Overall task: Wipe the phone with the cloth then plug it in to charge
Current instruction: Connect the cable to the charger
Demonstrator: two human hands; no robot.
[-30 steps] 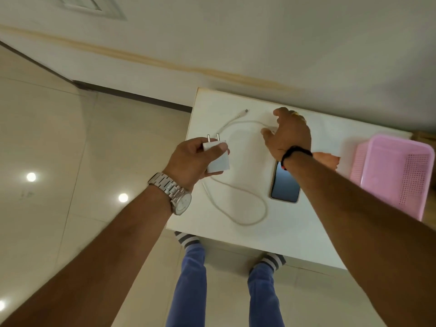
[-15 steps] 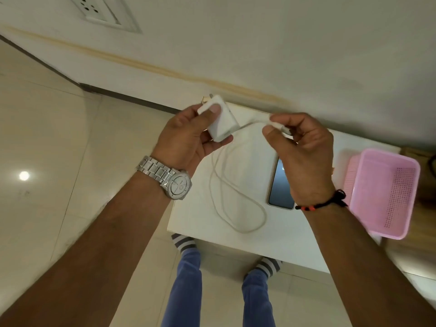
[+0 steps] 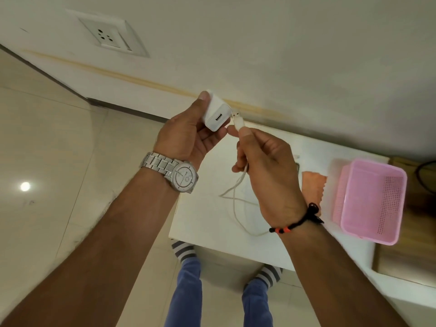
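My left hand [image 3: 186,135] grips a white charger adapter [image 3: 215,112] held up in front of the wall, its USB port facing me. My right hand [image 3: 264,166] pinches the USB plug of the white cable [image 3: 238,118] just right of that port, a small gap between them. The cable [image 3: 236,204] hangs down and loops on the white table [image 3: 200,220]. The phone is almost wholly hidden behind my right hand; only a dark corner [image 3: 297,166] shows. An orange cloth [image 3: 313,185] lies on the table beside it.
A wall socket [image 3: 111,35] sits high on the wall to the left. A pink plastic basket [image 3: 370,199] stands on the table's right side, a wooden surface [image 3: 405,256] beyond it. My legs and striped socks are below the table's front edge.
Both hands have risen off the table with the adapter and the cable end. The adapter has turned its port toward me and the USB plug now points at it. The view has tilted up.
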